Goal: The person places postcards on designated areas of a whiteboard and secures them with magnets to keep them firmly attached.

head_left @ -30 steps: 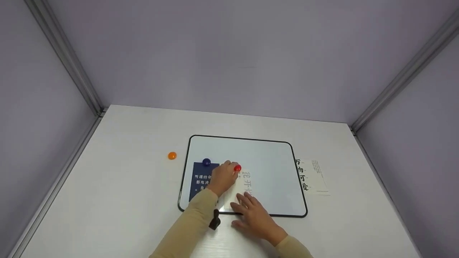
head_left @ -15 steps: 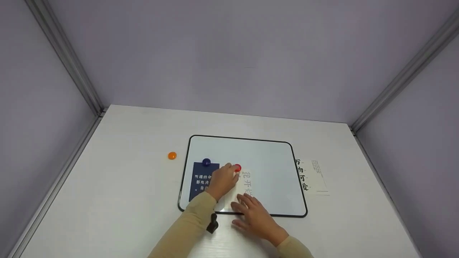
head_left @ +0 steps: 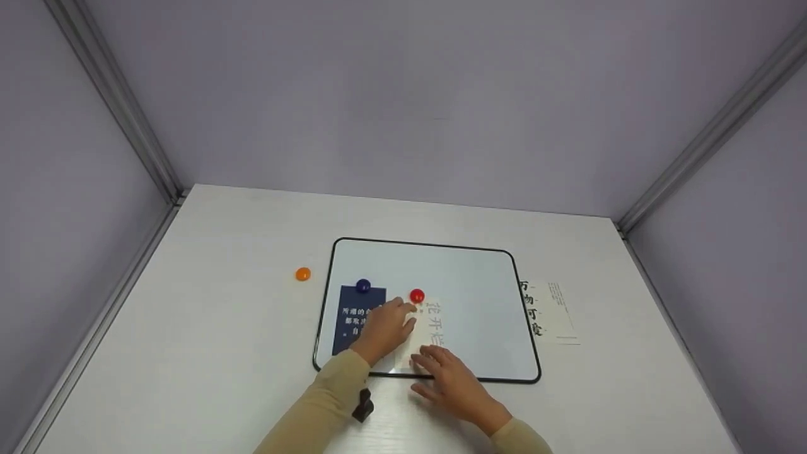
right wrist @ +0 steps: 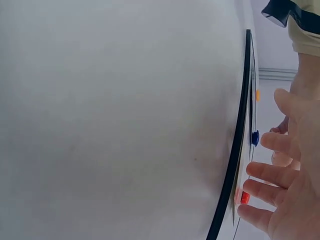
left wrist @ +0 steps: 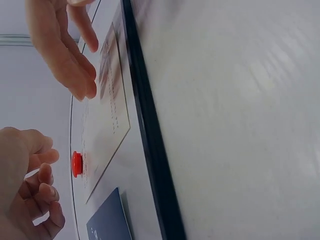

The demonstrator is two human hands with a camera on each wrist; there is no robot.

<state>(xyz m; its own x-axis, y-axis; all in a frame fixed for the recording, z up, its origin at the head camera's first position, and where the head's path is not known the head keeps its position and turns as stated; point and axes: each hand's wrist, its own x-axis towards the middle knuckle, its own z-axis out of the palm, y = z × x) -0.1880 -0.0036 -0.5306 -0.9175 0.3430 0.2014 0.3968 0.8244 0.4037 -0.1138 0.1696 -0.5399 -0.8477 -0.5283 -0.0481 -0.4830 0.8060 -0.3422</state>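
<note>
A whiteboard with a black frame lies on the table. On its left side a round red magnet sits at the top edge of a cream card with Chinese writing. My left hand hovers just below that magnet, fingers loosely bent and nothing in them; the left wrist view shows the gap. Over the card's lower end my right hand is spread, also holding nothing. Beside the cream card lies a dark blue card, partly hidden by my left hand, with a dark blue magnet at its top.
An orange magnet lies on the table left of the whiteboard. Another cream card with black writing rests against the board's right edge. Grey walls enclose the table at the back and sides.
My left hand has let go of the red magnet and drawn back down and left, uncovering more of the cream card. My right hand has shifted slightly down and right.
</note>
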